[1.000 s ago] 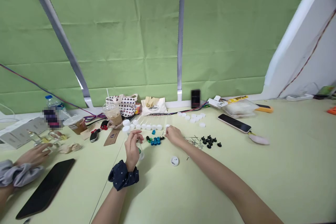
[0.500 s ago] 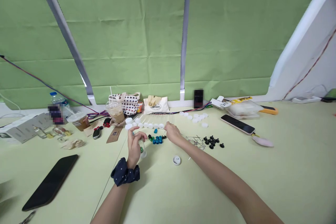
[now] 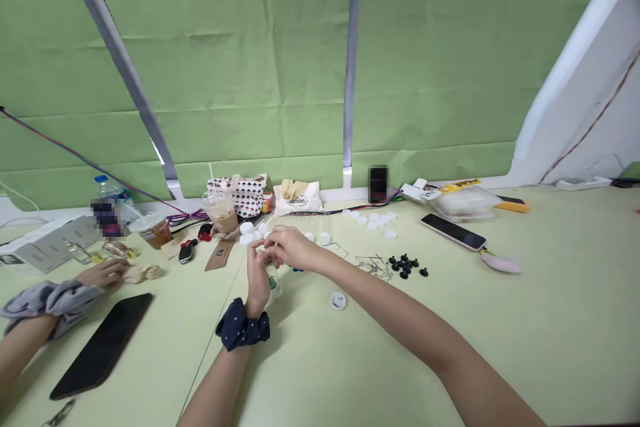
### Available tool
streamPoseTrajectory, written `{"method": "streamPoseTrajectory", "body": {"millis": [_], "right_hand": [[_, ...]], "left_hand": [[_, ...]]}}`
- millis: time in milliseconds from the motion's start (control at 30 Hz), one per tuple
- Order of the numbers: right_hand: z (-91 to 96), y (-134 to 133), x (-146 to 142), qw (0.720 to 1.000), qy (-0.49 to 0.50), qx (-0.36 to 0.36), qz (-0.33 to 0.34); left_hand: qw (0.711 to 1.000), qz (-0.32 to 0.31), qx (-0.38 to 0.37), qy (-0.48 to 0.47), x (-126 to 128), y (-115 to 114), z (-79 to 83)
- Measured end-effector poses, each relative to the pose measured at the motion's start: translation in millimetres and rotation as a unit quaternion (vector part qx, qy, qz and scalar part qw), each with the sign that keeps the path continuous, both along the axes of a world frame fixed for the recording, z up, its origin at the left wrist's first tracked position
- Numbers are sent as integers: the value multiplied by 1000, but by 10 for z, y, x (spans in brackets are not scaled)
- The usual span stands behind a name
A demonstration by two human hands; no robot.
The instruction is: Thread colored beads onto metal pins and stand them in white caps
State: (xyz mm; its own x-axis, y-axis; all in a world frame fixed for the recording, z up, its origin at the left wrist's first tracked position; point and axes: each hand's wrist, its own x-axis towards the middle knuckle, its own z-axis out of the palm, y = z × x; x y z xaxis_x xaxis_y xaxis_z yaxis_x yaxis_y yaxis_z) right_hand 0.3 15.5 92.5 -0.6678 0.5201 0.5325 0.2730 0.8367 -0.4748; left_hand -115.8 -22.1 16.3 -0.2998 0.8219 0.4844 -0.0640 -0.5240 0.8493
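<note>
My left hand [image 3: 258, 272] is closed around a small clear vial [image 3: 273, 280] with a green bead in it, held upright on the pale green table [image 3: 450, 333]. My right hand [image 3: 290, 247] has its fingers pinched over the vial's mouth, touching the left fingertips; what it pinches is too small to make out. A navy scrunchie [image 3: 243, 332] sits on my left wrist. Behind the hands lie white caps [image 3: 247, 229] in a row, partly hidden. Blue beads are mostly covered by my right hand.
A loose white cap [image 3: 339, 300] lies right of my arms. Wire pins [image 3: 375, 265], black beads [image 3: 406, 265], more white caps [image 3: 373, 221] and a phone [image 3: 453, 231] lie farther right. A black phone [image 3: 103, 345] and another person's hand [image 3: 103, 273] with a grey scrunchie are at left. Cups and bags line the back.
My right hand moved left from the bead pile to the vial held by my left hand. Another person's hand came back into view at the left.
</note>
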Motion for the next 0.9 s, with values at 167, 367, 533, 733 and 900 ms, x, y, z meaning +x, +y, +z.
{"method": "streamPoseTrajectory", "body": {"millis": [167,367,533,733,900], "right_hand": [[-46,166,415,997,47,-21,-60],[-335,560,1259,961,-96,-98,-242],[-572,879,2013,857,-169,-145,-464],[-861,978,2441,785,-214,-212,-542],[-870,964,2305,811,-171,-198,-523]], "left_hand": [[998,-54,13,24,-21,-31,-1],[995,-94,34,6,-49,-14,-26],[996,-85,19,11,-45,-12,-16],[998,-68,3,15,-47,-27,20],[999,-49,8,19,-31,-26,4]]}}
